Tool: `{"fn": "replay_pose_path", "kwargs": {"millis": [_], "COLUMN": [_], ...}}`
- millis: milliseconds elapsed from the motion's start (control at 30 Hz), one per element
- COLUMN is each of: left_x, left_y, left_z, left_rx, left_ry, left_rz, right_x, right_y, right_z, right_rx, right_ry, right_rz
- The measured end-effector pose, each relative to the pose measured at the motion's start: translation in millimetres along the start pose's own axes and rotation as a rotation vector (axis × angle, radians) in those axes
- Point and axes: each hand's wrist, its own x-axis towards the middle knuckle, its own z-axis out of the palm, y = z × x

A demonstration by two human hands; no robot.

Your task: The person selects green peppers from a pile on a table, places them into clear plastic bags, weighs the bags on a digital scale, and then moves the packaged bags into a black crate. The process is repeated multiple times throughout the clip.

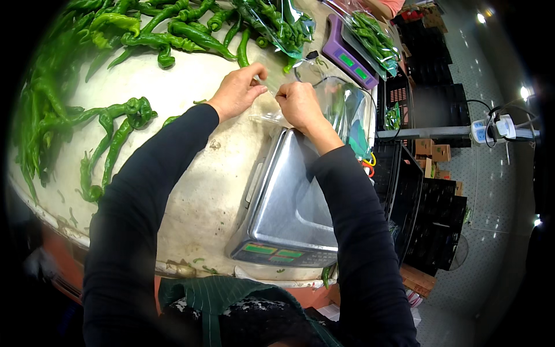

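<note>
A thin, see-through plastic bag [274,82] is stretched between my two hands, above the far end of a steel-topped digital scale. My left hand [239,90] pinches one side of it with thumb and fingers. On its other side, my right hand [302,104] has its fingers closed on the plastic. Just below my right hand lies the scale [290,195], its bare metal pan partly covered by my forearm. Flat, clear bags with green print [353,115] lie to the right of that hand. Long green peppers [173,37] are heaped beyond my left hand.
More peppers [45,108] fill the table's left side. A filled pepper bag [284,28] lies at the back. Another bag of peppers [373,39] rests on a purple scale [336,47], near another person's arm [381,6]. Black crates [396,182] and a power strip [492,129] stand right.
</note>
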Motion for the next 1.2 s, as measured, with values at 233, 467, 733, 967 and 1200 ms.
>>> {"fn": "replay_pose_path", "kwargs": {"millis": [233,467,733,967,1200], "left_x": [10,19,27,40,28], "left_y": [20,5,4,10,-21], "left_z": [4,22,18,21,27], "left_rx": [-0.745,-0.55,-0.588,-0.655,-0.708], "left_ry": [0.264,0.269,0.283,0.071,0.217], "left_rz": [-0.834,-0.798,-0.669,-0.86,-0.904], "right_x": [0,-4,-10,-8,-14], "right_y": [-6,6,4,-9,5], "right_z": [-13,-12,-14,-5,-22], "right_rx": [0.041,0.125,-0.125,-0.227,-0.091], "right_ry": [-0.001,-0.036,0.163,0.128,0.145], "right_rz": [0.063,-0.024,-0.023,-0.207,-0.176]}}
